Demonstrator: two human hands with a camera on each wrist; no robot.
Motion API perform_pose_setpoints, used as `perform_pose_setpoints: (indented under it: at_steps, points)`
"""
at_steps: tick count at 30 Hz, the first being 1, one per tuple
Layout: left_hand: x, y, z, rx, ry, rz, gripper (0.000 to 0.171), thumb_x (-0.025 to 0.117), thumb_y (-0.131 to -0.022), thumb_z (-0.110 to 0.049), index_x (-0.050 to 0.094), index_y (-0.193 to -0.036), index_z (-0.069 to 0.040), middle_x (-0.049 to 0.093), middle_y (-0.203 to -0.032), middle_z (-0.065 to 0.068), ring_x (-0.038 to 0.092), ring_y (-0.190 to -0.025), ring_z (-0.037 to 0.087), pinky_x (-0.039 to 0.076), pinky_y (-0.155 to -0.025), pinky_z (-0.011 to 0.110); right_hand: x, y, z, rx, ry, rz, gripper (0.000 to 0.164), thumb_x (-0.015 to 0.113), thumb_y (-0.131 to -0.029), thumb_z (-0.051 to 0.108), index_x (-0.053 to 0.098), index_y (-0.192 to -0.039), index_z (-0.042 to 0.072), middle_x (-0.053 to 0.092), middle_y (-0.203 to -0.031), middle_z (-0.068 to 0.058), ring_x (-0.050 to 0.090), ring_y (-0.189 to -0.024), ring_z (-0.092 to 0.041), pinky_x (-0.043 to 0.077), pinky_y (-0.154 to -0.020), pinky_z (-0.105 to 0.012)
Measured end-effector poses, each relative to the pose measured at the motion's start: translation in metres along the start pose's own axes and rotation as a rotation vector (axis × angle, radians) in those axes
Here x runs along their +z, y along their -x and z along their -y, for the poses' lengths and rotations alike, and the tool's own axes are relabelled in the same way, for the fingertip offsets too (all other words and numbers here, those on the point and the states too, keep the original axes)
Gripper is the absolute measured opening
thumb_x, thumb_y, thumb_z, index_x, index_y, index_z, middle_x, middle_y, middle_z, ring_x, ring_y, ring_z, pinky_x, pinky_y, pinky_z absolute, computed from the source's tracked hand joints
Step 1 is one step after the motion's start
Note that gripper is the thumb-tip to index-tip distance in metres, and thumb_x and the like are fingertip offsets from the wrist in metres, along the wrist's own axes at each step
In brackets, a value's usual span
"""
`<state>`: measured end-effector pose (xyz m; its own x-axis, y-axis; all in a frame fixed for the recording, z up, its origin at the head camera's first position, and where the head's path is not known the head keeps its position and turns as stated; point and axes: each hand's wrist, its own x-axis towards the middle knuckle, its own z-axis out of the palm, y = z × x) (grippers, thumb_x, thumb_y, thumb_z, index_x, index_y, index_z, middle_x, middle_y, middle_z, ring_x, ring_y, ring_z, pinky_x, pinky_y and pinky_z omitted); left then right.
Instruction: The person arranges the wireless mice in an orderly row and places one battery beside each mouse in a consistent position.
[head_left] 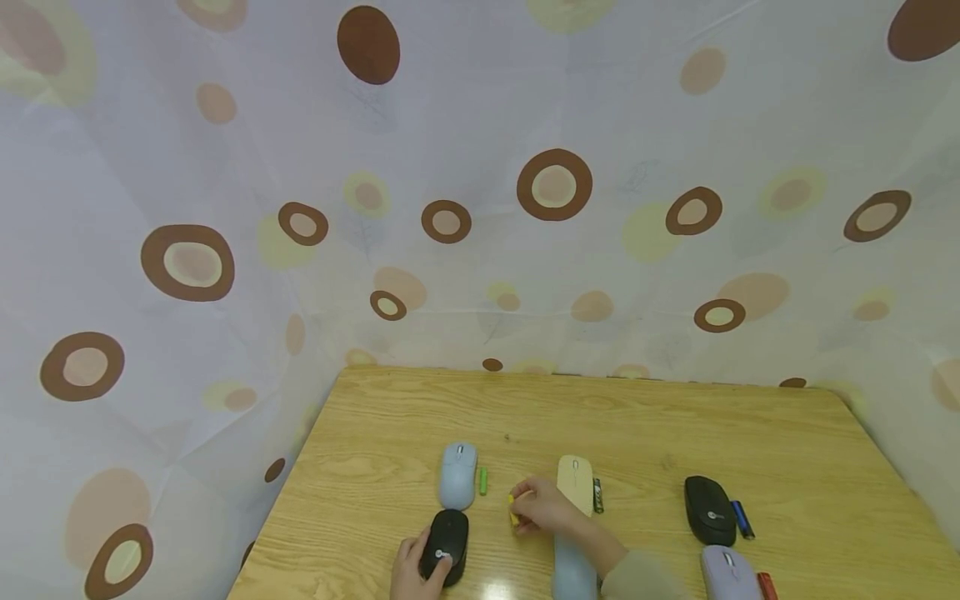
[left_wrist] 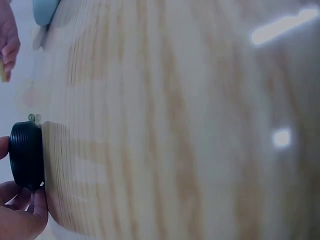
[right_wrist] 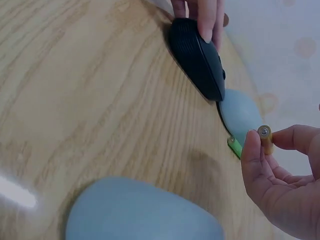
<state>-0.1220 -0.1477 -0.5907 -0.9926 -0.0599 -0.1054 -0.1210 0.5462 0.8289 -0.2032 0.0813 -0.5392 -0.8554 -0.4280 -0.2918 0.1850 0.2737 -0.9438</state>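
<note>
My left hand [head_left: 417, 571] grips a black computer mouse [head_left: 447, 537] by its sides near the table's front edge. In the right wrist view this mouse [right_wrist: 195, 57] stands close over the wood, its front end by a light blue mouse [right_wrist: 241, 112]. Between thumb and fingertips, my right hand [head_left: 543, 504] pinches a small yellow battery [right_wrist: 265, 141], raised above the table with one metal end showing. Behind the black mouse lies the light blue mouse [head_left: 458, 475], with a green battery [head_left: 483, 481] along its right side.
Right of my right hand, a cream mouse [head_left: 575, 479] lies beside a dark battery [head_left: 597, 496], with another blue mouse [head_left: 572, 571] nearer. Farther right are a black mouse [head_left: 709, 510], blue battery [head_left: 742, 520], lilac mouse [head_left: 730, 575] and red battery [head_left: 767, 586]. A patterned curtain [head_left: 480, 275] hangs behind.
</note>
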Motion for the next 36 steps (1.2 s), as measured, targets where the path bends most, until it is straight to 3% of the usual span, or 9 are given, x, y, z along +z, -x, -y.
perform_pose_setpoints:
  at_steps: [6,16,26,31,36]
  points:
    - [0.0,0.001,0.001,0.012,0.029,-0.012,0.062,0.064,-0.083,-0.028,0.046,-0.123,0.016,0.049,-0.097,0.012,0.048,-0.084,0.019,0.043,-0.068,0.024,0.025,0.002,-0.002,0.012,0.01,0.017,0.022,0.055,-0.078,-0.002,0.051,-0.098,-0.01,0.056,-0.065,-0.003,0.055,-0.054,-0.009,0.053,-0.056,-0.027]
    - [0.001,0.001,0.004,0.017,0.056,-0.015,0.062,0.065,-0.083,-0.028,0.046,-0.123,0.016,0.049,-0.098,0.013,0.05,-0.086,0.019,0.045,-0.069,0.022,0.062,-0.001,-0.015,0.108,-0.017,-0.048,0.012,0.055,-0.074,-0.007,0.052,-0.085,-0.003,0.052,-0.061,-0.004,0.053,-0.045,-0.007,0.051,-0.049,-0.023]
    - [0.0,-0.001,0.002,-0.012,0.062,0.005,0.063,0.064,-0.083,-0.028,0.045,-0.124,0.016,0.048,-0.101,0.013,0.052,-0.091,0.023,0.048,-0.074,0.026,0.074,0.001,-0.013,0.09,0.005,-0.101,0.013,0.058,-0.073,-0.007,0.05,-0.081,-0.001,0.053,-0.056,-0.003,0.051,-0.041,-0.005,0.05,-0.046,-0.025]
    - [0.0,-0.002,0.003,-0.039,0.057,0.02,0.065,0.064,-0.083,-0.03,0.043,-0.125,0.016,0.048,-0.102,0.013,0.052,-0.092,0.024,0.048,-0.074,0.028,0.077,0.0,-0.013,0.074,0.068,-0.135,0.014,0.06,-0.071,-0.007,0.049,-0.077,0.001,0.054,-0.054,-0.004,0.052,-0.041,-0.006,0.049,-0.043,-0.024]
    - [-0.001,0.0,0.002,-0.02,0.06,0.007,0.064,0.064,-0.083,-0.029,0.044,-0.124,0.016,0.049,-0.101,0.013,0.051,-0.09,0.022,0.046,-0.072,0.024,0.08,-0.004,-0.018,0.082,0.134,-0.164,0.017,0.063,-0.071,-0.006,0.049,-0.075,0.002,0.054,-0.051,-0.004,0.05,-0.037,-0.005,0.047,-0.041,-0.023]
